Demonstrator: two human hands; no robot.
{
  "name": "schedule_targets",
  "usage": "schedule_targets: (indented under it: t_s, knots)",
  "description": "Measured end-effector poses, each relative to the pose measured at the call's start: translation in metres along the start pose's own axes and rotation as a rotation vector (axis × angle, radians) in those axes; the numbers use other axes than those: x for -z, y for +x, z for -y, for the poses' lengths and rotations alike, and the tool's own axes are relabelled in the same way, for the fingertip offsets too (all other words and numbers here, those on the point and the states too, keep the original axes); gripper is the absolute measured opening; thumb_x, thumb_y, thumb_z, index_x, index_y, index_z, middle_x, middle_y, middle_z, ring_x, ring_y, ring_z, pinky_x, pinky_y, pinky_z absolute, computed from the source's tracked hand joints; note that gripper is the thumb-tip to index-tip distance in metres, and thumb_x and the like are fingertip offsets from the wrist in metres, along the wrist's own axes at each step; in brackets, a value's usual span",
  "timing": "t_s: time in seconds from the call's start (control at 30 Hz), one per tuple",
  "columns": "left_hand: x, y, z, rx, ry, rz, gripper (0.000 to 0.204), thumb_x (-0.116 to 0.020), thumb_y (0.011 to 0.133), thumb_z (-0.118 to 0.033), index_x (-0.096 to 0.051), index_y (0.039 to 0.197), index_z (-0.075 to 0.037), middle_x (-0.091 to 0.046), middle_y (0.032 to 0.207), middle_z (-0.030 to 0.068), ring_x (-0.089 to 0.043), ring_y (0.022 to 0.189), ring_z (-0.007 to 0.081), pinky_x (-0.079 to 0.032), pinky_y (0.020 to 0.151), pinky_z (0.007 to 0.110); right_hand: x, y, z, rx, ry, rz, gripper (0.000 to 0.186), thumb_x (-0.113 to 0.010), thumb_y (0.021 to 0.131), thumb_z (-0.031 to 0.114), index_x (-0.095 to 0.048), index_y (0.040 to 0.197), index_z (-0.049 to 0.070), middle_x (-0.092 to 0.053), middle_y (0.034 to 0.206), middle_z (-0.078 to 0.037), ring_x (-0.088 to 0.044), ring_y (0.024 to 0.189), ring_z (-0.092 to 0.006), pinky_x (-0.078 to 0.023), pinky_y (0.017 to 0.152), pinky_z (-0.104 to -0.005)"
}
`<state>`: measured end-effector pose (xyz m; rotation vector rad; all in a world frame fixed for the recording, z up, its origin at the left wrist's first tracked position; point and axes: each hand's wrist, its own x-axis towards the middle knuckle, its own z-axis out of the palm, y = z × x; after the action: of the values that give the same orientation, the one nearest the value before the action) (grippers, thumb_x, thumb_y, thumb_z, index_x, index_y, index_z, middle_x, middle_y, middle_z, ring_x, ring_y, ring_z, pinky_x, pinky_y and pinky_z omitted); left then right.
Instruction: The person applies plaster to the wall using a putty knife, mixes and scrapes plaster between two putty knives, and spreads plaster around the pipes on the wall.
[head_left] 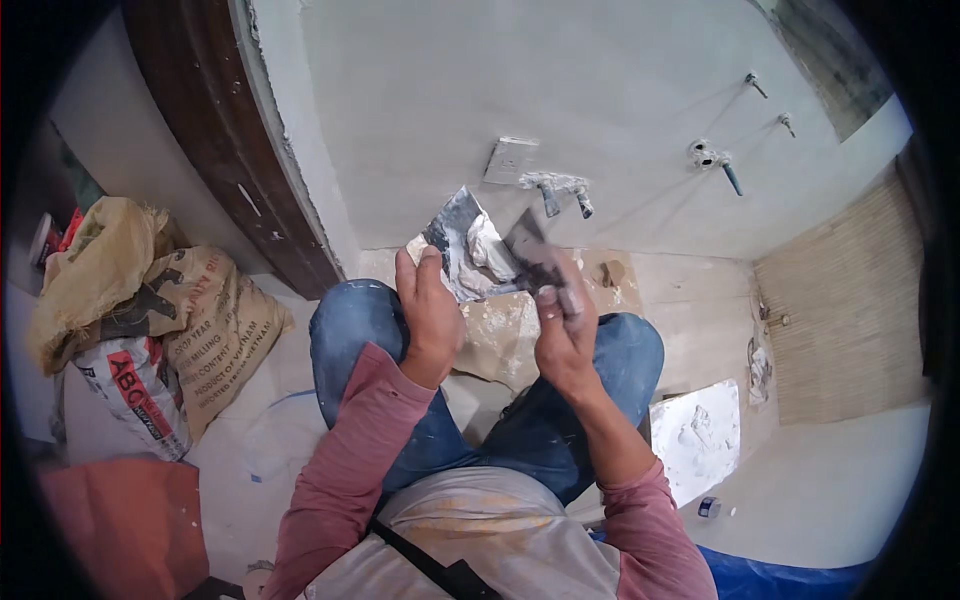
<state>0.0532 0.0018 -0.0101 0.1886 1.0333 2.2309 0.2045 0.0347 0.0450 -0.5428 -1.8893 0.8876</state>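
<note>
Over my knees, my left hand [432, 315] is closed on a flat metal putty blade [457, 222] that is tilted, its face smeared white. A thick lump of white putty [487, 247] lies on that blade. My right hand [566, 345] grips a second putty knife [526, 243], a wide grey blade blurred by motion. Its lower edge is close to the right side of the left blade; whether they touch I cannot tell. The fingers of my right hand hide most of the handle.
Ahead, the wall has a socket plate [512, 160], pipe stubs [566, 200] and a pipe end [732, 180]. A white board [697, 440] with putty lies right, near a small bottle [709, 508]. Woven sacks [222, 335] and an orange-red item [125, 520] are left, beside a dark wooden frame [225, 150].
</note>
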Motion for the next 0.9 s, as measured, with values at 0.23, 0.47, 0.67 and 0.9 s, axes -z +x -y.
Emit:
schedule_targets:
  t_s: [0.23,0.47,0.67,0.9]
  knots:
    - [0.004,0.002,-0.012,-0.018,-0.041,0.014,0.023,-0.052,0.101,-0.017,-0.055,0.114,0.001,-0.06,0.102,0.0077,-0.057,0.093,0.0157,-0.047,0.084,0.028,0.013,-0.008,0.004,0.001,-0.381,0.24,0.045,-0.053,0.092,-0.005,-0.056,0.135,0.003,-0.056,0.129,-0.023,-0.056,0.119,-0.0406,-0.045,0.102,-0.0421]
    - [0.0,0.014,-0.046,0.251,-0.028,0.325,0.018,-0.049,0.1,-0.009,-0.057,0.114,0.0,-0.065,0.106,0.0091,-0.067,0.093,0.0175,-0.056,0.081,0.031,0.057,0.021,0.001,0.08,-0.465,0.169,0.048,-0.053,0.082,-0.01,-0.063,0.127,0.006,-0.065,0.121,-0.02,-0.061,0.105,-0.0411,-0.049,0.092,-0.0436]
    - [0.005,0.029,-0.042,0.363,0.204,0.549,0.023,-0.047,0.101,-0.008,-0.056,0.119,0.004,-0.068,0.108,0.0122,-0.07,0.094,0.0196,-0.058,0.083,0.033,0.048,0.049,0.02,0.152,-0.618,0.371,0.048,-0.054,0.079,-0.006,-0.065,0.123,0.007,-0.067,0.118,-0.015,-0.06,0.107,-0.0376,-0.049,0.093,-0.0433]
    - [-0.032,0.074,0.001,0.43,1.12,0.689,0.021,-0.049,0.094,-0.006,-0.063,0.104,0.006,-0.067,0.094,0.0129,-0.068,0.08,0.0203,-0.058,0.07,0.035,0.01,-0.027,-0.064,-0.4,-0.353,0.246,0.029,-0.057,0.094,0.007,-0.065,0.122,0.004,-0.071,0.106,-0.019,-0.066,0.088,-0.0386,-0.05,0.082,-0.0445]
